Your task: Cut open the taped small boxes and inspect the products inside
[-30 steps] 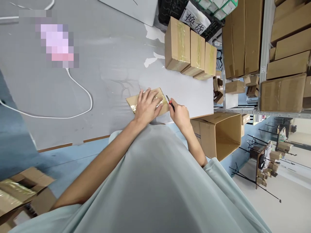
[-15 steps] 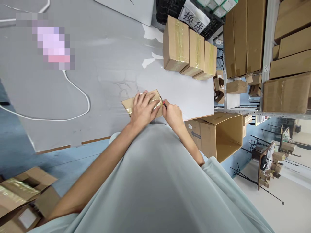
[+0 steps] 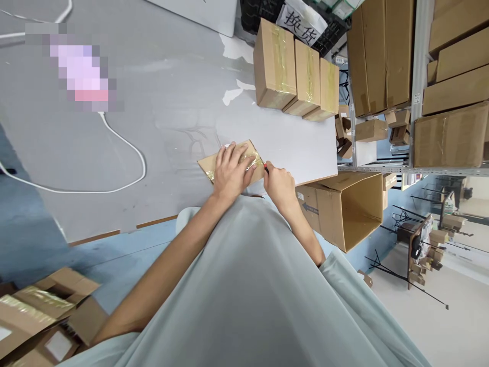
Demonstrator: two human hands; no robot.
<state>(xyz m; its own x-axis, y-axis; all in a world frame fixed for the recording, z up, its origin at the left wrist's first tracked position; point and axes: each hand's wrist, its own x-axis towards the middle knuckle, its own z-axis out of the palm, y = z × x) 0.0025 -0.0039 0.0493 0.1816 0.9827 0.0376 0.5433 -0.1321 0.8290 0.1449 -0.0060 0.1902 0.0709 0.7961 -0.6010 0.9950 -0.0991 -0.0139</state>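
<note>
A small cardboard box (image 3: 207,165) with shiny clear tape across its top lies near the table's front edge. My left hand (image 3: 230,173) rests on that top, fingers stretched out and slightly spread. At the box's right edge, my right hand (image 3: 279,186) is closed around a slim red and black box cutter (image 3: 266,167). Its tip meets or nearly meets the box edge; the blade is too small to make out. My left hand covers part of the tape and the middle of the box.
Three taped cartons (image 3: 275,66) stand in a row at the back right of the grey table (image 3: 171,102). A white cable (image 3: 143,163) curls on the left. Beyond the right edge is a large open carton (image 3: 361,209); more boxes (image 3: 49,306) are at lower left.
The box and both hands appear slightly farther right in view, as the camera view has shifted a little. My right hand has moved slightly away from my left, still holding the box cutter.
</note>
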